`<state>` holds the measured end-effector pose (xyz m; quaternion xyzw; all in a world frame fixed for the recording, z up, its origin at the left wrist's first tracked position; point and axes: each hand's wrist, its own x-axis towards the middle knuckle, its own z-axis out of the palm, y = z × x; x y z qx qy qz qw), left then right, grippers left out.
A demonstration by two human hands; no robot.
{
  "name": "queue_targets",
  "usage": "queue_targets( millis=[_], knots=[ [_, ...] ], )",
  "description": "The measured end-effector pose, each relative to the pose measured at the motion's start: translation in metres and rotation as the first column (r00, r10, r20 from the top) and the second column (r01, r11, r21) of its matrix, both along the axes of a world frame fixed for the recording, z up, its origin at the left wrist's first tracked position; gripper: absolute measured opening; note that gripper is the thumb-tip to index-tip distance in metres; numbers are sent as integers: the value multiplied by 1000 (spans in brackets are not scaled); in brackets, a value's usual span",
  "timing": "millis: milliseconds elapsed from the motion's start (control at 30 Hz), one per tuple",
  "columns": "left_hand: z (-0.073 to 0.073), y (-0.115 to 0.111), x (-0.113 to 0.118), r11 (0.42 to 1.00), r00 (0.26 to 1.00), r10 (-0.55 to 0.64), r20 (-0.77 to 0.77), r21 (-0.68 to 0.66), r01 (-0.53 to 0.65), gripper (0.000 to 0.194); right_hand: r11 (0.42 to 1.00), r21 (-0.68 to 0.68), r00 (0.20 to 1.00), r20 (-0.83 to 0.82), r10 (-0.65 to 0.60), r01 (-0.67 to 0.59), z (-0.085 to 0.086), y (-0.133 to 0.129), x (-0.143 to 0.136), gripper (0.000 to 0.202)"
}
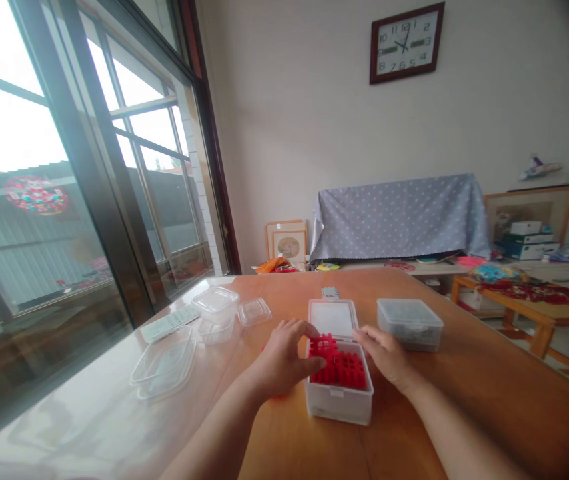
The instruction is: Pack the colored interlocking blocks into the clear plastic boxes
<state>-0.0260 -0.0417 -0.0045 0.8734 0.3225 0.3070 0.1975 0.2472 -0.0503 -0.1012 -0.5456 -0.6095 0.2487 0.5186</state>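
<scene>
On the table stands a translucent plastic box [340, 405] with its lid [333, 320] hinged back, away from me. Notched red plastic pieces [347, 370] fill its upper part, packed close together. My left hand [287, 357] reaches over the box's left side, thumb and fingers closed around a notched red piece [323, 345] that sits higher than the rest. At the back right corner, my right hand [381, 350] has its fingertips on the box near the hinge; its thumb is mostly hidden. A bit of red [279, 397] shows beneath my left wrist.
A second, closed plastic box [409, 323] stands to the right. Clear lidded containers [164, 363] and a small lid [255, 311] lie at the left, beside a pale printed sheet [171, 325]. Behind the open lid is a small grey notched piece [330, 293]. Windows flank the wooden table [284, 440].
</scene>
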Motion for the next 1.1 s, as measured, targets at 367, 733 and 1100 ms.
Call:
queue_targets(
  millis=[367,733,1100],
  knots=[
    [-10,-14,39,995,990,-16,-141,94,30,15,1000,18,1000,-8,12,-11,-3,3,1,44],
    [-8,-16,33,996,990,-56,-129,55,63,24,998,60,999,45,-7,4,1,0,0,41],
    [-50,41,-67,943,932,326,156,-120,-310,19,1000,15,999,42,7,-8,0,0,-2,49]
  ],
)
